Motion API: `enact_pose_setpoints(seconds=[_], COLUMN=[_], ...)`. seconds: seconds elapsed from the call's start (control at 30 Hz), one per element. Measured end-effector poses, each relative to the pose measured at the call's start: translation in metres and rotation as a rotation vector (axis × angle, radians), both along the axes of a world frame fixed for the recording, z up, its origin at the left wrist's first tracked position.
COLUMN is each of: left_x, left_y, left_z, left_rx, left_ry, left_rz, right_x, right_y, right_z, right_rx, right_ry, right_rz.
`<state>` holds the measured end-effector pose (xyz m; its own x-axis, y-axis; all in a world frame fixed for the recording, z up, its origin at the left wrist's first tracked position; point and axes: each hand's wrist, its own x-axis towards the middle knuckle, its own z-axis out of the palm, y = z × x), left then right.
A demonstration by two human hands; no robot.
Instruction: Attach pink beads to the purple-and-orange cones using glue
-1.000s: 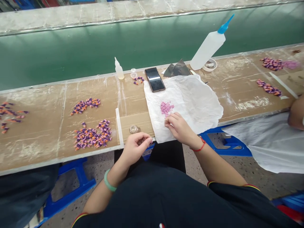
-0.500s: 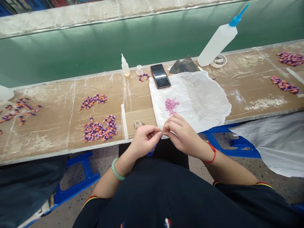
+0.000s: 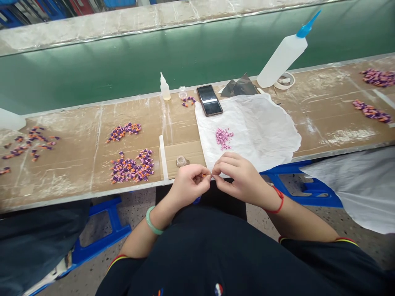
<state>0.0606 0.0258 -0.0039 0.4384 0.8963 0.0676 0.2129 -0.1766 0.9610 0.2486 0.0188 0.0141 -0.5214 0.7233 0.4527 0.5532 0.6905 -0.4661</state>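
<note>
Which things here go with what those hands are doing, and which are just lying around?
Probably in use: left hand, right hand, tiny orange bit, purple-and-orange pieces, pink beads.

Probably just lying around: phone, tape roll, big squeeze bottle.

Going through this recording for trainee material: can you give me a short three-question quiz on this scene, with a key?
1. Fill in the blank: the large squeeze bottle has a ____ nozzle.
2. True or false: the pink beads lie on the white sheet.
3. Which wrist wears the red string?
A. The wrist of the left hand
B. The wrist of the right hand
C. Neither wrist

Key: 1. blue; 2. true; 3. B
</note>
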Motion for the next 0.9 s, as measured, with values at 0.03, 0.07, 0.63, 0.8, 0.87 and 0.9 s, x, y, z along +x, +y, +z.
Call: enact_pose_setpoints(seconds=[0.03, 0.07, 0.63, 0.8, 0.87, 0.9], left_x=[-0.001, -0.001, -0.009, -0.012, -0.014, -0.014], left_y=[0.0, 0.0, -0.008, -0.007, -0.007, -0.007], left_z=[0.001, 0.002, 0.013, 0.013, 0.013, 0.013], left_rx=[-0.069, -0.15, 0.216, 0.504, 0.539, 0.543], left_ry=[-0.022, -0.053, -0.035, 0.055, 0.069, 0.074], left_rz=[-0.013, -0.027, 0.144, 0.165, 0.16, 0.154], right_x=[0.0, 0.001, -0.012, -0.015, -0.017, -0.018], right_y=[0.0, 0.001, -0.002, -0.001, 0.0, 0.0], right_z=[0.0, 0.0, 0.004, 0.003, 0.002, 0.001], right_rx=[0.056, 0.117, -0.303, -0.39, -0.423, -0.441], right_ry=[-0.03, -0.065, 0.29, 0.323, 0.331, 0.335], right_rz=[0.006, 0.016, 0.027, 0.021, 0.019, 0.021])
